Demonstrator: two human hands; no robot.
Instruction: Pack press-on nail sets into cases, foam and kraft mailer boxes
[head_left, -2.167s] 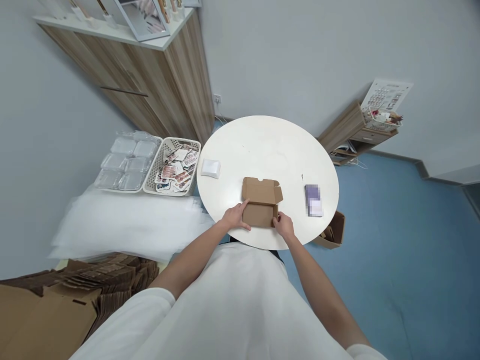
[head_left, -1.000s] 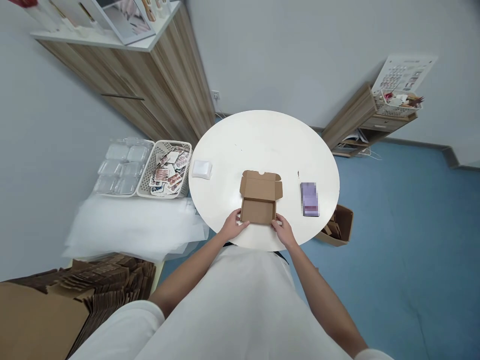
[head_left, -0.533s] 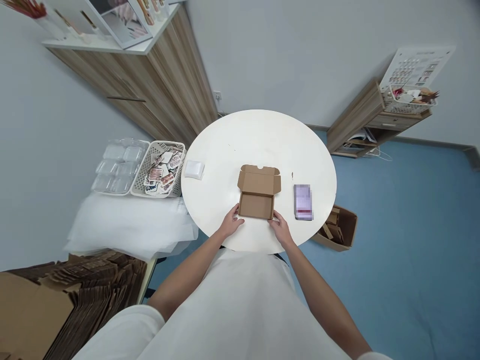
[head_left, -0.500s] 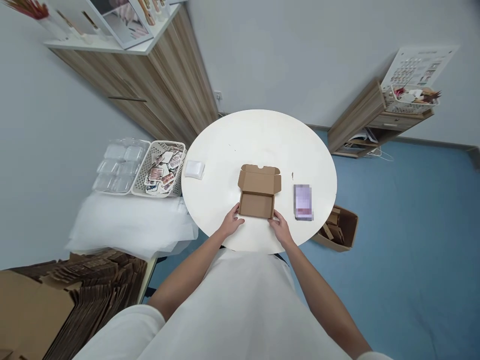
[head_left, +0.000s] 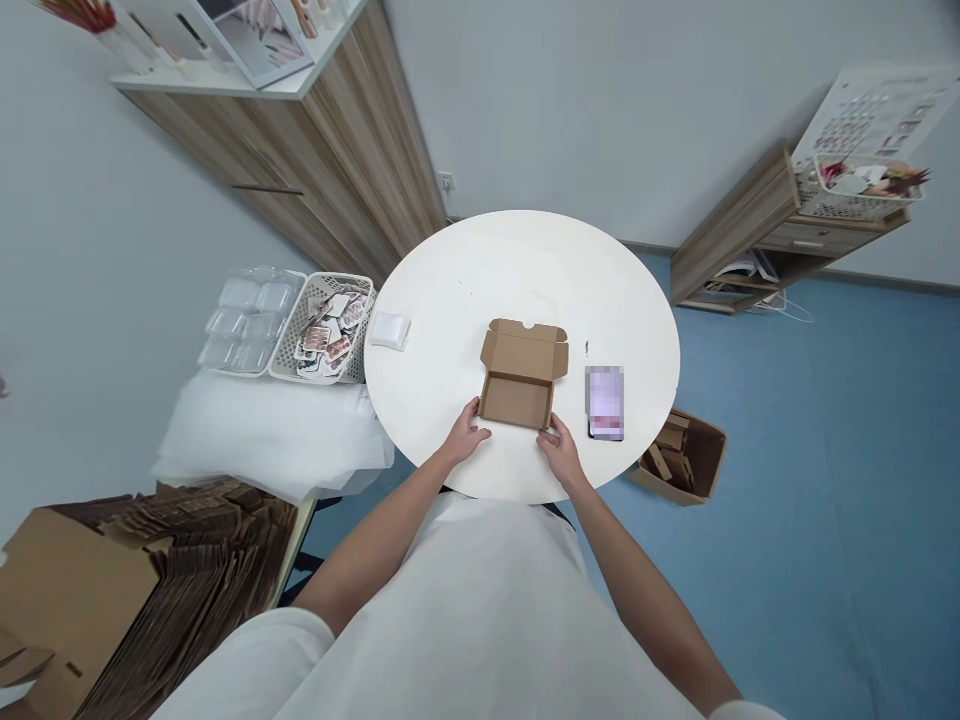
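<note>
An unfolded-lid cardboard box (head_left: 517, 398) lies on the white round table (head_left: 442, 290), its lid raised toward the far side and its inside bare. At the near left corner, the fingers of my left hand (head_left: 465, 438) press on the box's side, with the thumb spread away from it. My right hand (head_left: 560, 452) has its fingers around the near right corner. Between them, the two hands hold the box. To its right lies a phone-like purple rectangle (head_left: 604, 402), blurred out.
A small stack of clear-white packets (head_left: 390, 330) lies at the table's left. Beyond are a basket of printed cards (head_left: 322, 330), clear plastic cases (head_left: 247, 320), white sheets (head_left: 270, 430) and flattened cardboard (head_left: 202, 560). A carton of cardboard pieces (head_left: 697, 465) stands on the floor at right.
The view has shifted a little. The box has turned slightly clockwise and moved a touch to the right between my hands, which stay at its near corners.
</note>
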